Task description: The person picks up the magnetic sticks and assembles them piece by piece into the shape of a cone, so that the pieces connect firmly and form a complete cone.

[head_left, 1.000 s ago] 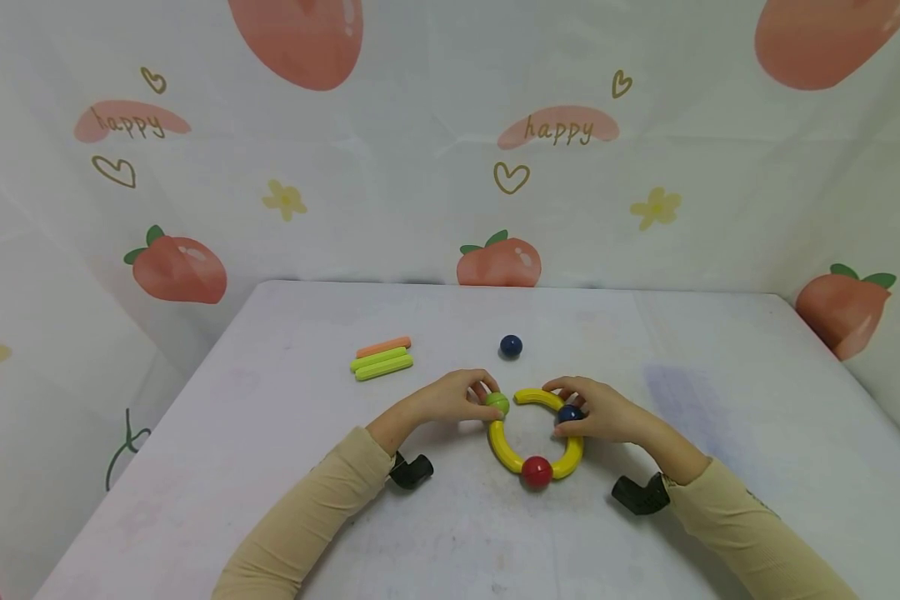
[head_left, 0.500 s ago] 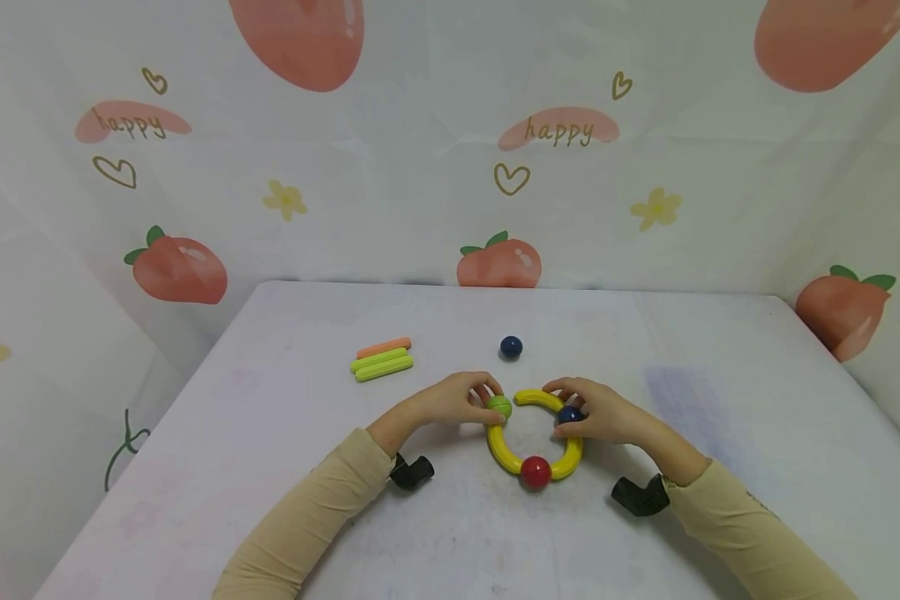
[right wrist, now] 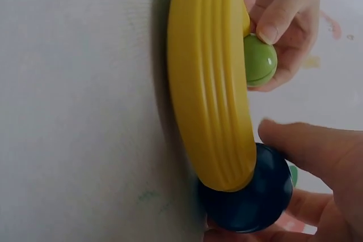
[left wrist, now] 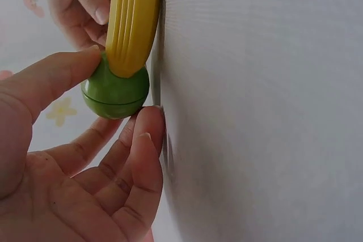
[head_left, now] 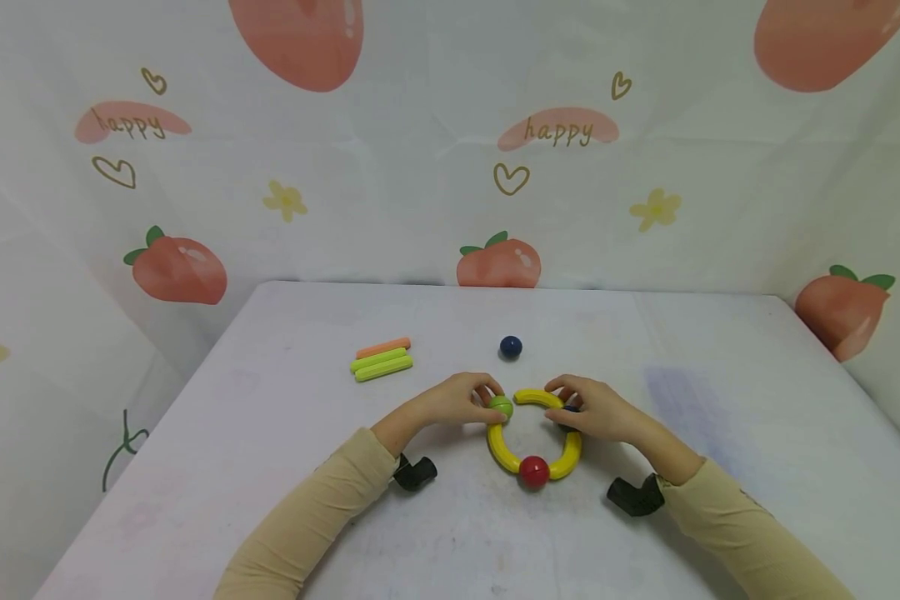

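Note:
Yellow curved rods and coloured balls form a ring with a gap at its far left. My left hand (head_left: pixel 461 398) pinches the green ball (left wrist: pixel 116 88) between thumb and fingers, with the left yellow rod (left wrist: pixel 133 21) joined to it. At the ring's right side my right hand (head_left: pixel 600 408) has its fingers curled round the dark blue ball (right wrist: pixel 249 194), partly hiding it; the thumb tip sticks out past the ball's edge. The right yellow rod (right wrist: pixel 212 83) meets this ball. A red ball (head_left: pixel 534 472) joins both rods at the near side. Another yellow rod (head_left: pixel 536 397) reaches toward the green ball.
Beyond the ring lies a loose dark blue ball (head_left: pixel 511 347). Two lime-green sticks (head_left: pixel 382 365) and an orange stick (head_left: pixel 384 347) lie side by side at the back left. A printed cloth (head_left: pixel 390 167) hangs behind the white table (head_left: pixel 270 350).
My left hand has shifted slightly right with the green ball. The right thumb has slid left and away along the blue ball, covering more of it. The red ball has drifted slightly left.

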`<state>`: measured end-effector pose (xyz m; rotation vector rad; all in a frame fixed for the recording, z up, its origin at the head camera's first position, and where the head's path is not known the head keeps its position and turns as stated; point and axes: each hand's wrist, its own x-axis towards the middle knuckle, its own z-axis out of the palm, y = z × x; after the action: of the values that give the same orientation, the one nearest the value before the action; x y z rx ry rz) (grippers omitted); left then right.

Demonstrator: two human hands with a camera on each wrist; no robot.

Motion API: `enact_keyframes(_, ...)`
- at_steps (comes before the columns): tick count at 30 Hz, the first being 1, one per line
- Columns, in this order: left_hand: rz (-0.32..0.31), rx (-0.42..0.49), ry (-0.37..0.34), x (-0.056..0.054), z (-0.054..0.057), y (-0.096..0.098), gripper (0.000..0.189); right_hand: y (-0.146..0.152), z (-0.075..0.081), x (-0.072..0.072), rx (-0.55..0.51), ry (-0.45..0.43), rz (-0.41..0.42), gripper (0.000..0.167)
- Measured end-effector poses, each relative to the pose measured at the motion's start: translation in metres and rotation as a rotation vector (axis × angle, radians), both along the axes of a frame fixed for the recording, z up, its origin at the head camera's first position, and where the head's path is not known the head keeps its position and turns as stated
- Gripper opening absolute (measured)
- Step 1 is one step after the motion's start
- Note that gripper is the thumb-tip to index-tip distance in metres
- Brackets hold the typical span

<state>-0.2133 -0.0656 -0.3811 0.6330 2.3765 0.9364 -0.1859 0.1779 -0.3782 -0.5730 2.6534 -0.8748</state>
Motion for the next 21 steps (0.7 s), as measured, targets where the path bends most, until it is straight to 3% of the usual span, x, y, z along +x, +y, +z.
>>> enact_keyframes(11,0.003,-0.008,0.029,0.0013,0.0015,0.0028,0.038,-0.0064,-0.0010,-0.0014,-0.011,-0.027,-0.089,0.026)
enact_keyframes(21,-0.002,-0.011,0.050,0.0011,0.0011,0.0035,0.037,-0.0081,-0.0003,0.0007,-0.041,-0.013,-0.085,0.022)
